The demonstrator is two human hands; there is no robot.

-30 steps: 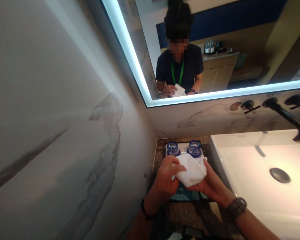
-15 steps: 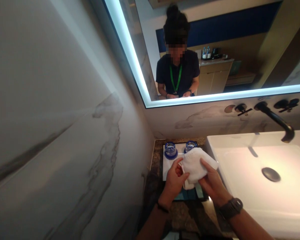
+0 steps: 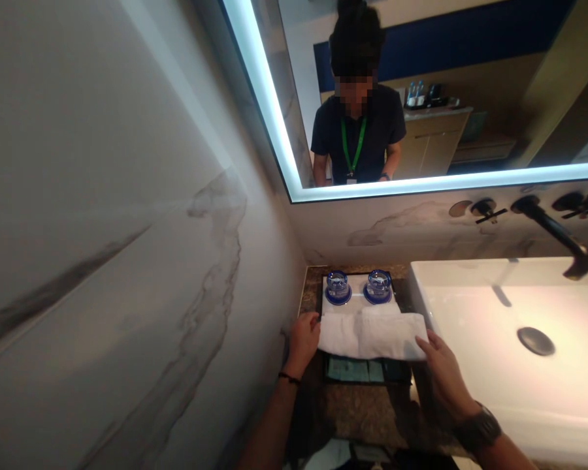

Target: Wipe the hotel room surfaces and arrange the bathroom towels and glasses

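Note:
A folded white towel (image 3: 394,336) stretches sideways between my hands, over the middle of a dark-edged tray (image 3: 406,373). My left hand (image 3: 304,341) is closed at the towel's left end; its fingertips are partly hidden. At the other end, my right hand (image 3: 443,365) grips the corner, thumb on top and fingers beneath. Behind the towel stand two upside-down glasses on blue coasters, a left glass (image 3: 337,282) and a right glass (image 3: 379,282). Teal packets (image 3: 353,370) show on the tray in front of the towel.
A white basin (image 3: 475,391) with a black tap (image 3: 551,232) borders the tray's right side. The marble wall (image 3: 200,261) rises close on the left. A lit mirror (image 3: 460,147) above reflects a person with a green lanyard. Dark stone counter (image 3: 360,411) lies in front.
The towel was bunched between both hands and is now spread out wide and lower over the tray. My left hand has moved left, my right hand slightly right. The view has shifted a little.

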